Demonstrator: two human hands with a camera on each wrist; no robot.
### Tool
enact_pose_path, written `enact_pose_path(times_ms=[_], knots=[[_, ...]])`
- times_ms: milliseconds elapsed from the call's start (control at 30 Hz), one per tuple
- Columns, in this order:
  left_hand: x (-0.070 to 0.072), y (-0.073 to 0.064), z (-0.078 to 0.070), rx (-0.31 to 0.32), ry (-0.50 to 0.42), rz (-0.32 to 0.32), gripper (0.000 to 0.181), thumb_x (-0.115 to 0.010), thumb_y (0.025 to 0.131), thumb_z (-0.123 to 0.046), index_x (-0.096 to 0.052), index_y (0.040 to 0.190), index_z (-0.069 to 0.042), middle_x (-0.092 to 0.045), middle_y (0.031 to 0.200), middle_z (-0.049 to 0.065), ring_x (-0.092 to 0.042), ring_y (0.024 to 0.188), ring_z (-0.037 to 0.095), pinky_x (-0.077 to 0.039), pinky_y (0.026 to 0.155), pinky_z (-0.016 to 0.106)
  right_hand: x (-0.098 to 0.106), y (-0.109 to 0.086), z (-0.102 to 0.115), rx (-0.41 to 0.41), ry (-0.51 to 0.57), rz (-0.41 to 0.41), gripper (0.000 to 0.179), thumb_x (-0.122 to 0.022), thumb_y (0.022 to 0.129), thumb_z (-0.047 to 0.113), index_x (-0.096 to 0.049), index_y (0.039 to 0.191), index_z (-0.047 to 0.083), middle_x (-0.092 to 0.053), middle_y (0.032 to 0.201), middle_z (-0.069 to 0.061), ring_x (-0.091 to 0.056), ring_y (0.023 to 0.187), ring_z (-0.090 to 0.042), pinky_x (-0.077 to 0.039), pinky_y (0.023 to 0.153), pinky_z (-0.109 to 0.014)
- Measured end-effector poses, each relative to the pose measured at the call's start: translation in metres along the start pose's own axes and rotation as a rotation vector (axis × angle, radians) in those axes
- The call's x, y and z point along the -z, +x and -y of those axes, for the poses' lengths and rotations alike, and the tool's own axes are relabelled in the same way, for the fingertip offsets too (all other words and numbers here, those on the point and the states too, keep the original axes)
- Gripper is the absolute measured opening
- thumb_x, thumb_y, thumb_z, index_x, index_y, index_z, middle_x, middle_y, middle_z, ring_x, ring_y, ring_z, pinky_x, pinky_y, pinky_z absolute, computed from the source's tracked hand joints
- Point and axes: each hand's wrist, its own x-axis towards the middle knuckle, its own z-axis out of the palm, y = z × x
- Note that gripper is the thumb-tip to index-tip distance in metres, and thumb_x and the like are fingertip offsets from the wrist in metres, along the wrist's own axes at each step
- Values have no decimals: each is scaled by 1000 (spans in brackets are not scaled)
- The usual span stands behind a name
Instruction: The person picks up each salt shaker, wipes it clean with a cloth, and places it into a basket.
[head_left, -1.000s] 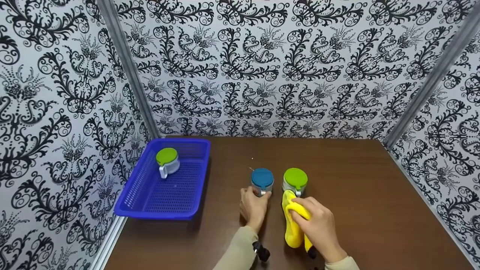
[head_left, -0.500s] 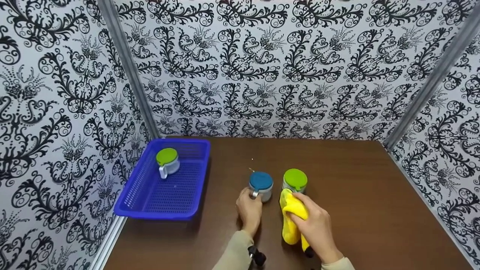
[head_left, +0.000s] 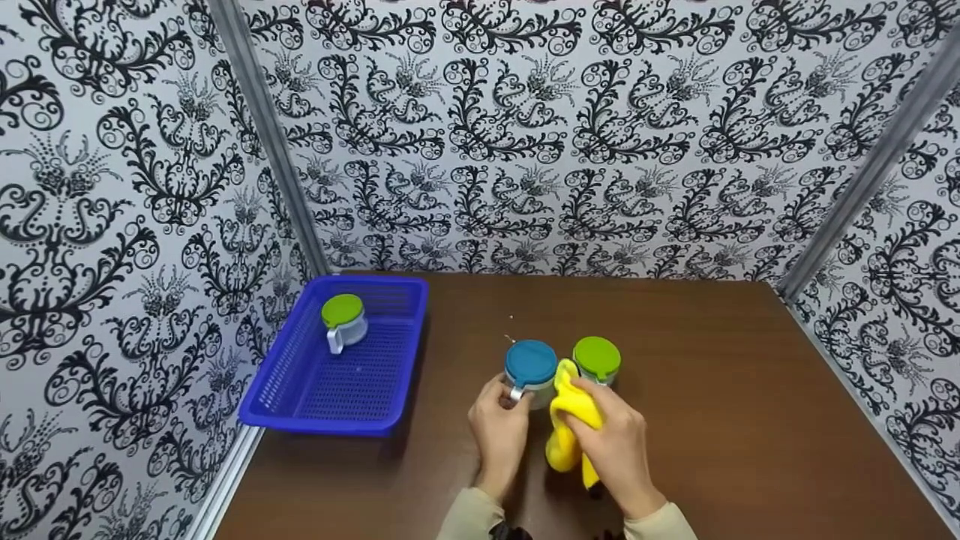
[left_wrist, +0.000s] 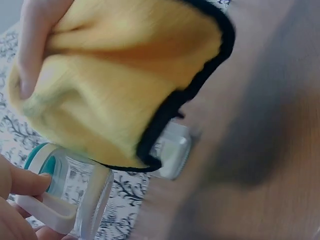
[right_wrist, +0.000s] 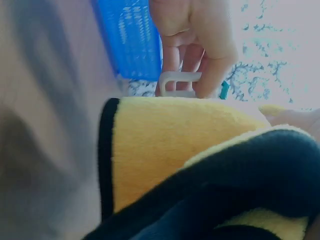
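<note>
My left hand (head_left: 501, 433) grips the white handle (left_wrist: 47, 212) of a clear jar (head_left: 531, 363) with a blue lid, thumb and fingers closed around it. In my right hand (head_left: 615, 442) is a folded yellow cloth (head_left: 576, 409) with a black edge, bunched between thumb and fingers. The cloth's upper end is right at the jar's right side. In the left wrist view, the cloth (left_wrist: 125, 75) hangs close over the jar (left_wrist: 92, 195). Just behind the right hand stands a second jar (head_left: 598, 357) with a green lid, its lower part hidden.
A blue perforated basket (head_left: 322, 426) stands at the left of the brown table (head_left: 720, 390), holding another green-lidded jar (head_left: 343, 309). Patterned walls (head_left: 540, 135) enclose the table at the back and sides. Small light specks (head_left: 511, 316) lie beyond the blue-lidded jar.
The blue-lidded jar first came nearer in my left hand, then rose slightly and moved right. My right hand brought the cloth leftward, from in front of the green-lidded jar to the blue-lidded one.
</note>
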Motion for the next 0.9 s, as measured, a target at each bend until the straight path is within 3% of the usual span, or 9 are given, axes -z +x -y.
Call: enact_pose_path(times_ms=[167,533,733,900], knots=[[10,-9,-14,-34,-41,0,25,-89,73,-9,-65,70,-16,-73,111,3,-66,72,6,-57,65,27,-7,7,14,56,51,-15,48,-92,74,22,-72,117,21,-67,112,11,-63,96,-8,-55,84,-31],[34,-20,-32,49,-137,5,25,-89,71,-6,-66,66,-15,-74,107,7,-72,77,12,-57,65,23,-19,-12,23,131,101,-155,55,-95,65,7,-72,112,23,-63,104,16,-61,87,-6,-49,85,-15],[43,-20,-33,151,-183,-11,26,-91,70,-8,-66,66,-14,-74,108,10,-71,79,13,-58,66,25,-29,-27,16,82,42,-189,57,-95,58,-2,-72,106,19,-65,97,13,-61,82,-6,-50,78,-17],[50,-16,-30,134,-172,-12,28,-91,71,-8,-64,67,-14,-73,111,11,-72,83,16,-58,68,26,-34,-34,7,-6,-6,-115,52,-92,58,-1,-72,101,20,-63,91,17,-58,75,-3,-53,68,-24]])
